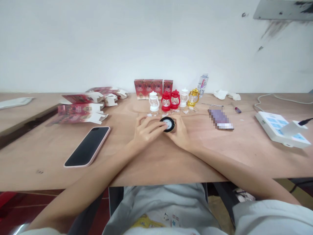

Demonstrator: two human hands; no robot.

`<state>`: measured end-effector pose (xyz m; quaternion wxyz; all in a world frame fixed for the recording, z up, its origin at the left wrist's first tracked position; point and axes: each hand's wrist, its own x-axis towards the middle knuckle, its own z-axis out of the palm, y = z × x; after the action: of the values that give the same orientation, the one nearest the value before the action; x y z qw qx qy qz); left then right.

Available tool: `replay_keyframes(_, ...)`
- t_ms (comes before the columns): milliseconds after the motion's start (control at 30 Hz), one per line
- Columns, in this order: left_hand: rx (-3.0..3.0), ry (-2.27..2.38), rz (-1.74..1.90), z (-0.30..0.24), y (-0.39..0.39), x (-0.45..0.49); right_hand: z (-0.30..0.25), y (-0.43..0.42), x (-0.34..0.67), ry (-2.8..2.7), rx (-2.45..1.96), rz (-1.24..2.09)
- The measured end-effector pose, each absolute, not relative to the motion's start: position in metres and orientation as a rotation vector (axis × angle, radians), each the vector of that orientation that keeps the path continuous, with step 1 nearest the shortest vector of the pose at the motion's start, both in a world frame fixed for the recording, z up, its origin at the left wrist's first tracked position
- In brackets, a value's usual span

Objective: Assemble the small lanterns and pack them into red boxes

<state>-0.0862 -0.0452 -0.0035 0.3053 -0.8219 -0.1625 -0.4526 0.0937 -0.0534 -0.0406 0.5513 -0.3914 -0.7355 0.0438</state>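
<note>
Gripping black round piece [167, 124] just before lantern row [175, 99] | left hand [146, 131] pinching its rim, right hand [180, 134] cupping it | needing steady, even finger pressure next.

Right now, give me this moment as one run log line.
left hand: fingers on black disc | right hand: holds black disc | behind: five toy lanterns | far left: phone

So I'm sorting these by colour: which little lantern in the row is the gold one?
The gold lantern stands at the row's right end, nearest the clear bottle; the other four are white or red.
</note>
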Motion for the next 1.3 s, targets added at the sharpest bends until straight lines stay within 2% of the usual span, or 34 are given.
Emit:
replay_keyframes(167,-2.139,-0.409,-1.208,-0.002,-0.049,-0.084,-0.041,-0.053,0.094,-1.748,-0.925,0.106)
replay_keyframes(300,-2.202,-0.568,-1.225,0.0,-0.054,-0.08,-0.04,-0.055,0.094,-1.764,-0.93,0.091)
replay_keyframes(500,-2.699,-1.183,-1.698,0.002,-0.047,-0.077,-0.038,-0.058,0.094,-1.778,-0.938,0.051)
replay_keyframes(667,-3.086,-1.462,-1.87,-0.003,-0.04,-0.075,-0.038,-0.058,0.094,-1.808,-0.915,0.0)
replay_keyframes(833,-2.927,-1.28,-1.999,-0.006,-0.046,-0.07,-0.039,-0.056,0.094,-1.757,-0.931,0.03)
replay_keyframes(1033,-2.917,-0.929,-1.694,-0.002,-0.049,-0.075,-0.04,-0.055,0.094,-1.717,-0.894,0.017)
replay_keyframes(1300,-2.814,-0.778,-1.612,-0.002,-0.049,-0.077,-0.044,-0.052,0.095,-1.737,-0.855,0.011)
